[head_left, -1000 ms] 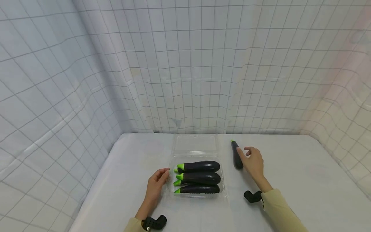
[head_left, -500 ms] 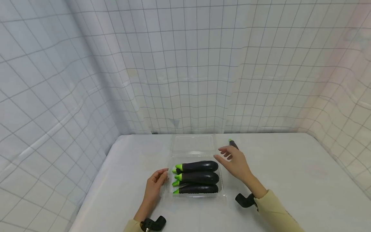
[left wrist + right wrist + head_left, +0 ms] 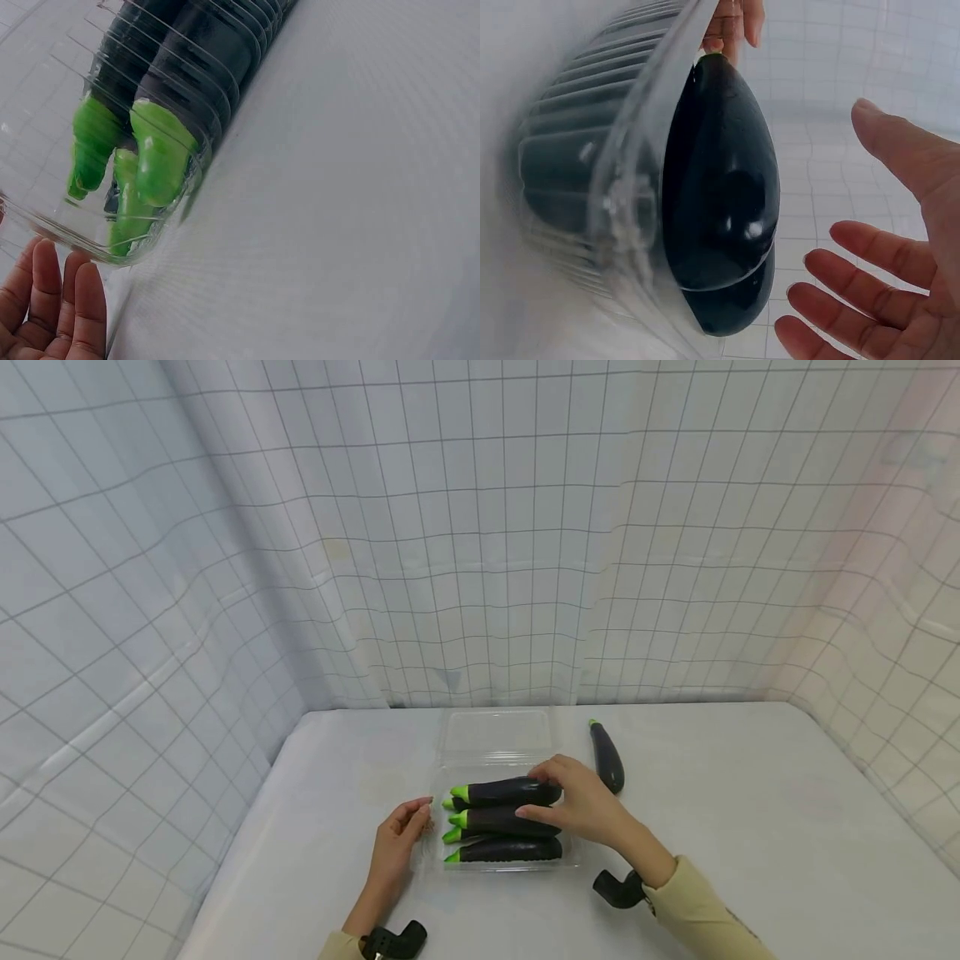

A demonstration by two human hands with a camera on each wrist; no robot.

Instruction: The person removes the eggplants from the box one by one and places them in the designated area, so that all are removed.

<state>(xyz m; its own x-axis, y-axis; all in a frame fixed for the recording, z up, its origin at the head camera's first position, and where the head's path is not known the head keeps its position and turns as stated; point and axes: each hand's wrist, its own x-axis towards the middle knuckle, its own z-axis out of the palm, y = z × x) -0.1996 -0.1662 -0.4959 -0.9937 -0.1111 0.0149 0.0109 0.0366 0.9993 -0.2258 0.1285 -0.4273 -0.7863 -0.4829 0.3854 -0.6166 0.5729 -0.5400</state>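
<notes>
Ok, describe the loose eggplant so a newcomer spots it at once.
On the white table, find the open clear clamshell container. To its right, toward the far edge, lies a dark eggplant, its green stem end pointing away. Unlike the eggplants piled inside the container, it lies alone on the table.

The box (image 3: 506, 867) is formed of clear plastic with ribbed walls, its lid (image 3: 496, 731) folded back toward the far side. Inside, five eggplants (image 3: 510, 849) can be counted, glossy, near-black and capped in bright green. All are laid lengthwise from left to right, caps turned left, thick rounded ends right. Two are stacked on top, one far and one in the middle, raised above the rim; beneath them two more are mostly hidden. The fifth is set along the near wall. A lone eggplant (image 3: 607, 760) is placed right of the box, cap pointed far and slightly left.
</notes>
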